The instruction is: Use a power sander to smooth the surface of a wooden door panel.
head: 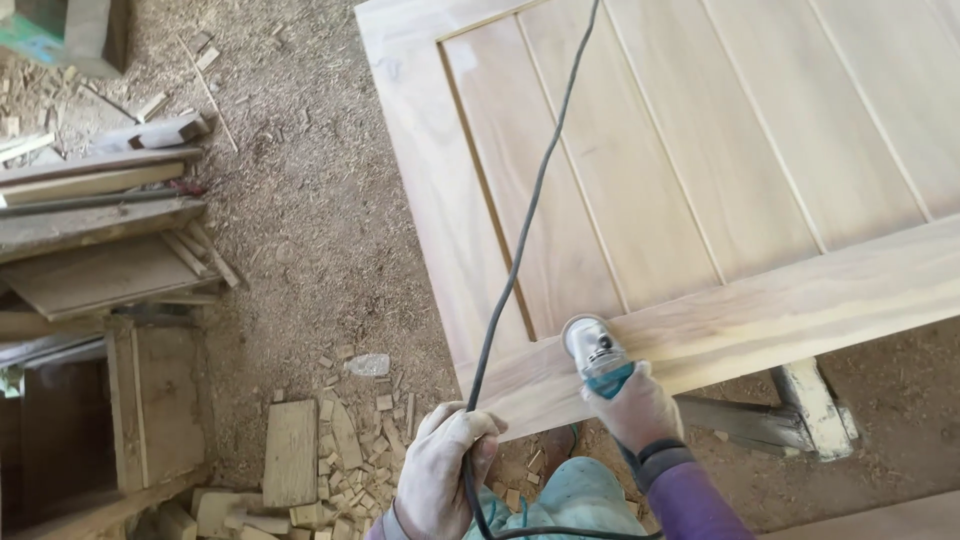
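I see the right hand (638, 408), gloved, reaching forward with its fingers (615, 392) clenched around the teal body of an angle grinder (593, 350), whose head rests on the lower rail of a pale wooden door panel (700, 180). The left hand (440, 470), also gloved, is drawn back near the body, fingers closed on the black power cord (520, 250), which runs up across the panel
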